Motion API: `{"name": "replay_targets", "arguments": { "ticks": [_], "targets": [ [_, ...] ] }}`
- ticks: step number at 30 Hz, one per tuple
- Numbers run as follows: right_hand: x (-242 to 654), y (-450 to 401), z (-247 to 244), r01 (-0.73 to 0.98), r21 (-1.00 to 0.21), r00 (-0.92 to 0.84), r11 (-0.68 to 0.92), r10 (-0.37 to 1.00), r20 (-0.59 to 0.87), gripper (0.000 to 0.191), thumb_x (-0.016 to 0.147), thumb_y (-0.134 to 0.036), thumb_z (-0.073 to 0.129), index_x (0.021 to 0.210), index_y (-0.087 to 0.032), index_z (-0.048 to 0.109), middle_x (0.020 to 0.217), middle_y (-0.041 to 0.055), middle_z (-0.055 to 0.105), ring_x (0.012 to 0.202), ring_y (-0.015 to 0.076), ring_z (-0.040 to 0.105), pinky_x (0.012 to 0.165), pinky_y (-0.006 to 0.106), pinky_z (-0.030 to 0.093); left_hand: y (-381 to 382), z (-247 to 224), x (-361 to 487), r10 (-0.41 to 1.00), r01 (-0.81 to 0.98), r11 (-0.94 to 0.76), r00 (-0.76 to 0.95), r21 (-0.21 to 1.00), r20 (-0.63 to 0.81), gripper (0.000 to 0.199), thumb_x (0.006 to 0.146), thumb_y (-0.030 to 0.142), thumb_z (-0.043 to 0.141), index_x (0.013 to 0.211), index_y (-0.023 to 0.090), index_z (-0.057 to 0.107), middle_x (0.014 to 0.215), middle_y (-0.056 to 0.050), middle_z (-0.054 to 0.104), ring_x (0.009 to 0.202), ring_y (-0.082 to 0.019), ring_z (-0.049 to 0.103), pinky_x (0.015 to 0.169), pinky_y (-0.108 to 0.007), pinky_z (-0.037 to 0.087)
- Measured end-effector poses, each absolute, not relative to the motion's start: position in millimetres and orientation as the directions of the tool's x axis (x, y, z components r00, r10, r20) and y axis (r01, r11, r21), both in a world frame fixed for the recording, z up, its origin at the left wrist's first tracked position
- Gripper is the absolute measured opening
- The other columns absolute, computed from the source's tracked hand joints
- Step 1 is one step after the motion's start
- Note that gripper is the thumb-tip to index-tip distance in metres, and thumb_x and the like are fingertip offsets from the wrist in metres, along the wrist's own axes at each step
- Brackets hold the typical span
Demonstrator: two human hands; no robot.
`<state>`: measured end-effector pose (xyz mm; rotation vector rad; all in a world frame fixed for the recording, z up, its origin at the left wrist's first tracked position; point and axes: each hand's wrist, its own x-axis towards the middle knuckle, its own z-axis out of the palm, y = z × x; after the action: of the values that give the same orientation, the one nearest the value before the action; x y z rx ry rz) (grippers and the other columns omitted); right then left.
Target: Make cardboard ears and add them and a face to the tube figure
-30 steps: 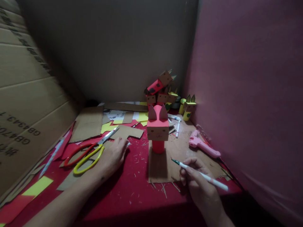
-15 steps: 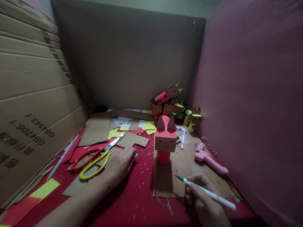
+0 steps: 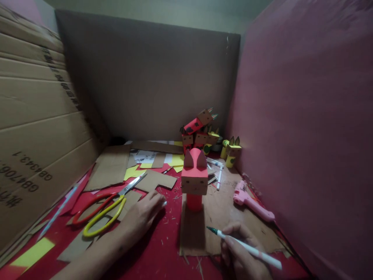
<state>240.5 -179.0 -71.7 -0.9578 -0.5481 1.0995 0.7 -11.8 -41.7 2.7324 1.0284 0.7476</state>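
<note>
In my right hand (image 3: 243, 249) is a white marker pen (image 3: 250, 249), uncapped, its dark green tip aimed left above the cardboard board (image 3: 214, 247). My left hand (image 3: 147, 210) rests low over the red tabletop with its fingers closed. A small white cap-like end (image 3: 164, 203) pokes out of them, mostly hidden. Between the hands and farther back, a cat-like paper figure (image 3: 194, 182) stands upright on the board. It has a red tube body, a box head with a drawn face and two pointed brown ears. Neither hand touches it.
Scissors (image 3: 109, 212) with red and yellow handles lie beside my left forearm. A pink glue gun (image 3: 252, 202) lies at the right. Several similar figures (image 3: 201, 136) are piled at the back. Cardboard pieces (image 3: 109, 167) and paper scraps cover the left side. Cardboard and pink walls enclose the table.
The view has shifted slightly, so everything sits a little lower and farther left. Both hands keep nearly the same pose, and the marker pen stays in my right hand.
</note>
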Motion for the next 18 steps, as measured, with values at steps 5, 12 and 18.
{"name": "replay_targets", "arguments": {
  "ticks": [5,12,18],
  "targets": [
    [237.5,-180.6,-70.6,-0.54,-0.833,0.427,0.123,0.892,-0.145,0.037,0.063,-0.039,0.086,0.079,-0.019,0.059,0.046,-0.0039,0.058,0.04,0.0073,0.045,0.041,0.017,0.035,-19.1,-29.9,11.3,0.609,0.436,-0.78,0.694,0.449,0.385,0.025,0.099,0.033,0.037,0.089,0.021,0.057,0.081,-0.001,0.059,0.068,-0.013,0.058,0.063,-0.021,0.044],
    [236.3,-180.6,-61.0,-0.549,-0.787,0.503,0.282,0.863,-0.041,0.036,0.062,-0.039,0.087,0.076,-0.019,0.061,0.04,-0.0053,0.052,0.036,0.0067,0.043,0.038,0.015,0.029,-43.4,4.6,38.9,0.544,0.305,-0.762,0.779,0.571,0.311,0.02,0.096,0.025,0.043,0.087,0.019,0.06,0.081,-0.002,0.064,0.072,-0.014,0.059,0.064,-0.022,0.044],
    [240.4,-182.0,-52.9,-0.61,-0.75,0.462,0.256,0.884,-0.074,0.03,0.062,-0.039,0.087,0.069,-0.018,0.066,0.047,-0.0011,0.06,0.039,0.0077,0.051,0.039,0.015,0.035,-54.1,19.5,60.7,0.582,0.307,-0.565,0.806,0.766,0.106,0.021,0.092,0.032,0.051,0.09,0.016,0.066,0.076,-0.001,0.061,0.063,-0.012,0.054,0.058,-0.022,0.043]
  ]
}}
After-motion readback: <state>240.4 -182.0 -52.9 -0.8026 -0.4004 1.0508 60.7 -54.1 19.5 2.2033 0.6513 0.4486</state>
